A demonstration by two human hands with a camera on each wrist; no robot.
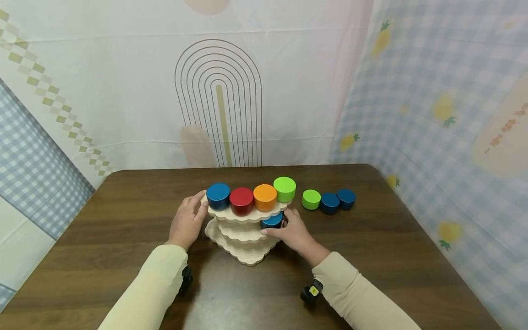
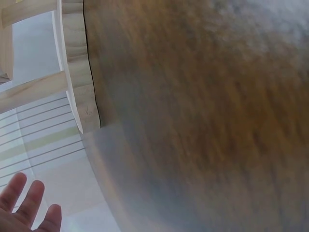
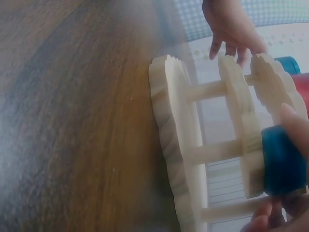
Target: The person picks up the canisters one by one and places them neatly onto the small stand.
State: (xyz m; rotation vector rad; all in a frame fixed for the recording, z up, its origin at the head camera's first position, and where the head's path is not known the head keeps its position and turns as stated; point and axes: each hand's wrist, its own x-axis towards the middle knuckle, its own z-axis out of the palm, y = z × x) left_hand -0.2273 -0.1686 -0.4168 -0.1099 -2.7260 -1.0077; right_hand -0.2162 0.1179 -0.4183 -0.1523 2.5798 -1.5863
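Observation:
A three-tiered wooden stand [image 1: 246, 251] with scalloped shelves stands mid-table. My right hand [image 1: 298, 233] pinches a blue cylinder [image 3: 284, 159] between thumb and fingers at the right end of the middle shelf [image 3: 237, 116]. In the right wrist view its base sits against that shelf. My left hand [image 1: 187, 221] touches the left edge of the top shelf [image 1: 247, 217], its other fingers straight and spread in the left wrist view. Along the top shelf stand a blue cylinder [image 1: 217, 197], a red cylinder [image 1: 241, 201], an orange cylinder [image 1: 265, 198] and a green cylinder [image 1: 284, 189].
Right of the stand, on the brown table [image 1: 136, 197], lie a shorter green cylinder [image 1: 311, 200] and two blue cylinders, the nearer one [image 1: 329, 203] touching the farther one [image 1: 346, 199]. A patterned cloth [image 1: 305, 91] hangs behind the table.

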